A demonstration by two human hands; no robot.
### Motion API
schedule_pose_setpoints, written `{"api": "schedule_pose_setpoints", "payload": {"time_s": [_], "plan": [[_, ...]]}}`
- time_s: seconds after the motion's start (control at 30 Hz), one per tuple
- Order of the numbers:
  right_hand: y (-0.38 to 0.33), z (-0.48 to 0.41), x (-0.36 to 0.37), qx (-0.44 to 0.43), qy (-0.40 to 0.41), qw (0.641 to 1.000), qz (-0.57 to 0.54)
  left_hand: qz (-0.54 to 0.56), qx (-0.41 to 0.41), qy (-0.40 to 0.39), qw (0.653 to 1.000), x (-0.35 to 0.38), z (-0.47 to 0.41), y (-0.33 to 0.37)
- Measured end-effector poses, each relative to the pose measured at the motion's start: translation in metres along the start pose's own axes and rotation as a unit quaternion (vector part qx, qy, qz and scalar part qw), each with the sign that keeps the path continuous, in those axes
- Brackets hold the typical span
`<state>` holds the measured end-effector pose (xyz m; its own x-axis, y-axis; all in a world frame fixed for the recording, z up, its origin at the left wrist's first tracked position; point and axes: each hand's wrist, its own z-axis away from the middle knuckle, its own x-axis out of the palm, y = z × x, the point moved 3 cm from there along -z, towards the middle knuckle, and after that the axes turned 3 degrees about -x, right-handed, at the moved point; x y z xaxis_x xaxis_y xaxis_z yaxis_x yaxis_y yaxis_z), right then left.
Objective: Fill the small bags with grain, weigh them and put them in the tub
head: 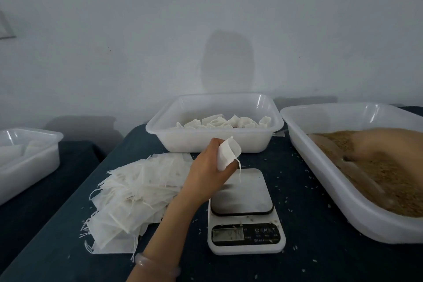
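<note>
My left hand [209, 168] holds a small white drawstring bag [227, 152] with its mouth open, above the far edge of the white digital scale [246, 213]. The scale's steel platform is bare. My right hand [386, 144] is blurred with motion over the brown grain [389, 181] in the big white tub [343, 192] on the right; I cannot tell whether it holds anything. A white tub [180, 133] behind the scale holds several filled bags. A heap of flat empty bags [135, 197] lies left of the scale.
Another white tub [29, 158] stands at the far left on a separate dark surface. Loose grains are scattered on the dark blue tablecloth [320, 247] around the scale. A pale wall rises close behind the tubs.
</note>
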<state>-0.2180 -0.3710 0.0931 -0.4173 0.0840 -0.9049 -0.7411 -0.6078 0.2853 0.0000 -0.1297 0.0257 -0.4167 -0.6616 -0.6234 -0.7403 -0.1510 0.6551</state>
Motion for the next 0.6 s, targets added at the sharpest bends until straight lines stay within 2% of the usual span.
{"api": "schedule_pose_setpoints", "payload": {"time_s": [0.07, 0.13, 0.43, 0.6], "plan": [[-0.002, -0.005, 0.019, -0.002, -0.050, 0.997, -0.061, -0.001, 0.002, 0.000, 1.000, 0.001, 0.000, -0.001], [-0.004, -0.007, 0.030, -0.004, -0.061, 0.992, -0.108, -0.003, -0.002, -0.002, 1.000, 0.001, 0.000, -0.002], [0.008, -0.022, 0.029, 0.003, 0.058, 0.973, -0.221, -0.014, -0.014, -0.022, 1.000, 0.004, 0.001, -0.008], [0.007, -0.018, 0.032, 0.061, 0.063, 0.966, -0.245, -0.023, -0.015, -0.023, 0.999, 0.006, 0.000, -0.009]]}}
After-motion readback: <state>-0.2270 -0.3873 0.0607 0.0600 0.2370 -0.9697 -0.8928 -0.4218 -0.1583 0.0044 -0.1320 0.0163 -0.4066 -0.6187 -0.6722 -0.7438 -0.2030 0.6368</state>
